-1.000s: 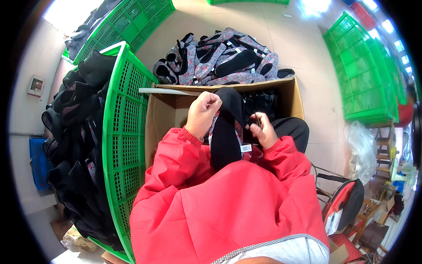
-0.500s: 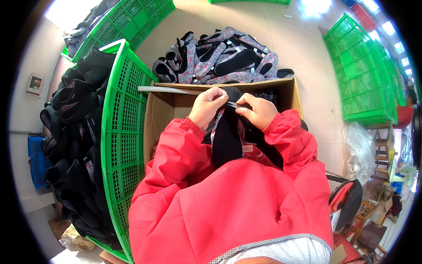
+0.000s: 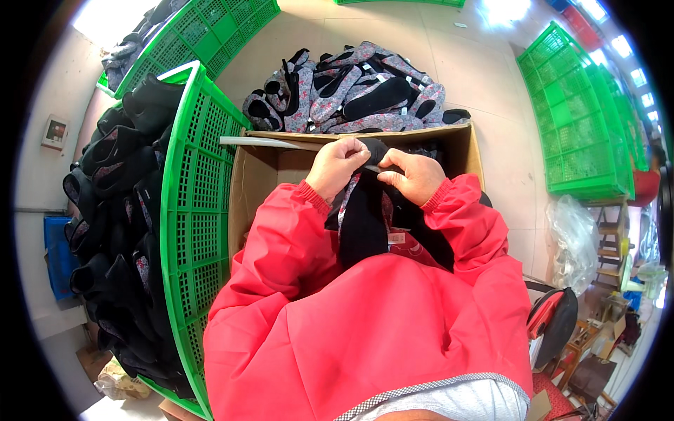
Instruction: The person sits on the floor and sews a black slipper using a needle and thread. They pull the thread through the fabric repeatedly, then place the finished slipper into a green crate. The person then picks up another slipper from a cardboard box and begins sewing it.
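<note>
A black slipper (image 3: 364, 221) with flowered fabric along its edge lies upright in front of my body, its rounded black end (image 3: 376, 149) up between my hands. My left hand (image 3: 337, 170) is closed, thumb and fingertips pinching at that end; any thread there is too fine to make out. Closed as well, my right hand (image 3: 415, 177) grips small metal snips, whose thin tip points left toward the slipper and is mostly covered by my fingers. Below both hands stands an open cardboard box (image 3: 284, 167) with dark items in it.
Beyond the box lies a heap of flowered grey slippers (image 3: 379, 95). On the left, a green plastic crate (image 3: 200, 210) is filled with black slippers (image 3: 126, 231). A pale tube (image 3: 267, 142) crosses the box's edge. Green crates (image 3: 576, 119) and clear plastic bags (image 3: 574, 242) stand at right.
The snips' blades showed plainly between my hands before; now less of them is visible. My left fingers have shifted slightly right over the slipper's end, and more of its rounded black top shows.
</note>
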Demonstrator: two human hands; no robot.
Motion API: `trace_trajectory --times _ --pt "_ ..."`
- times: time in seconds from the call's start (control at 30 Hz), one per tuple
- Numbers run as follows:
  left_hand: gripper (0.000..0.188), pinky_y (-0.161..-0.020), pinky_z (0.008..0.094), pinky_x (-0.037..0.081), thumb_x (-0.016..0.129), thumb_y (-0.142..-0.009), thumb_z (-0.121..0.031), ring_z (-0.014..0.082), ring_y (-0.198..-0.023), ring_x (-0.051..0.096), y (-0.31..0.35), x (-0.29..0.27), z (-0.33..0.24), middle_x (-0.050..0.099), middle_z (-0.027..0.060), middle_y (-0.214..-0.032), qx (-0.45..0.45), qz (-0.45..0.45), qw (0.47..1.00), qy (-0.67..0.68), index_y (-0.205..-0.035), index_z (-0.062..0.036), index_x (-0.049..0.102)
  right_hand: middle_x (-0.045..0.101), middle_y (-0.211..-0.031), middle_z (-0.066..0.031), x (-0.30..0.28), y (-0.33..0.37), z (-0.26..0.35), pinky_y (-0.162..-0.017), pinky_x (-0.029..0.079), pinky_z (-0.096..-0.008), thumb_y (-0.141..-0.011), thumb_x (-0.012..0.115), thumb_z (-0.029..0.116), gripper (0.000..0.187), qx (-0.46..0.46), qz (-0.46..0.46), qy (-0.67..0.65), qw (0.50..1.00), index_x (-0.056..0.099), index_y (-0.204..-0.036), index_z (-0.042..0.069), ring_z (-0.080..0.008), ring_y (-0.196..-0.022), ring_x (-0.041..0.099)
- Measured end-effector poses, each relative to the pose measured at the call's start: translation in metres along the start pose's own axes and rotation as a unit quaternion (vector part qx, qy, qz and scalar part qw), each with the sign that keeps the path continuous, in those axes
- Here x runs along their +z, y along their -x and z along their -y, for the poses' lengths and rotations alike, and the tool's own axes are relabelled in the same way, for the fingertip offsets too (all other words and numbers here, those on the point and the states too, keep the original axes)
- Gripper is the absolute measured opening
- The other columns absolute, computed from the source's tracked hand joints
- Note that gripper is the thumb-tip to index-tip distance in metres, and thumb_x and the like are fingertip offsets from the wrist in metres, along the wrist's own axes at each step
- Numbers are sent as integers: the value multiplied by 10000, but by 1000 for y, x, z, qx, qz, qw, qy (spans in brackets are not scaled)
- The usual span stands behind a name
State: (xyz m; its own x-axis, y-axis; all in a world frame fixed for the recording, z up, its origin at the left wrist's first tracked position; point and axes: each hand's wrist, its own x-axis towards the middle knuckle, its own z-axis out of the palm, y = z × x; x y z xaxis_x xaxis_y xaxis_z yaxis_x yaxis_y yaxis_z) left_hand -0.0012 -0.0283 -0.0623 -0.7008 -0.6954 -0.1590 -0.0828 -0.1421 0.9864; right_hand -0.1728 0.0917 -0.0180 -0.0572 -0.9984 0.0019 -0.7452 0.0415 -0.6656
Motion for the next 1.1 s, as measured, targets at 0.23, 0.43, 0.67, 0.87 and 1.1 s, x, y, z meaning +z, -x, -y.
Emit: trace_trajectory --times 0.23,0.43,0.67,0.87,1.1 --pt "119 -619 251 451 672 -874 -105 73 -677 521 -23 12 -34 596 12 -724 108 -25 977 -183 -853 11 650 693 -815 -94 32 14 -15 -696 499 -314 -891 680 196 173 57 -79 -234 967 632 -988 61 -219 -743 674" --pt "168 -763 310 524 663 -817 -91 193 -818 669 -48 39 -65 708 102 -899 189 68 934 -295 -962 -14 698 643 -952 -28 66 36 -27 -788 474 -249 -886 707 113 247 34 -183 -346 920 580 -1070 9 -94 -862 592" --pt "136 -872 366 514 668 -807 -130 303 -981 651 -55 16 -61 683 124 -1026 244 -2 903 -353 -899 -40 709 612 -878 1 80 65 -36 -744 472 -231 -802 802 144 346 130 -224 -332 907 573 -1043 46 -69 -792 561" --pt "68 -780 273 509 678 -839 -55 127 -799 625 -5 -24 -17 651 36 -851 72 -54 976 -199 -897 -22 665 588 -806 14 111 80 -51 -648 458 -221 -784 808 89 343 192 -158 -467 849 551 -1008 52 -59 -695 541" --pt "196 -655 164 424 708 -850 25 16 -727 482 64 -9 22 518 -48 -828 -40 -5 998 39 -992 -13 579 561 -748 20 120 79 -43 -606 425 -205 -821 753 20 247 217 -148 -506 821 543 -949 43 -35 -664 515"
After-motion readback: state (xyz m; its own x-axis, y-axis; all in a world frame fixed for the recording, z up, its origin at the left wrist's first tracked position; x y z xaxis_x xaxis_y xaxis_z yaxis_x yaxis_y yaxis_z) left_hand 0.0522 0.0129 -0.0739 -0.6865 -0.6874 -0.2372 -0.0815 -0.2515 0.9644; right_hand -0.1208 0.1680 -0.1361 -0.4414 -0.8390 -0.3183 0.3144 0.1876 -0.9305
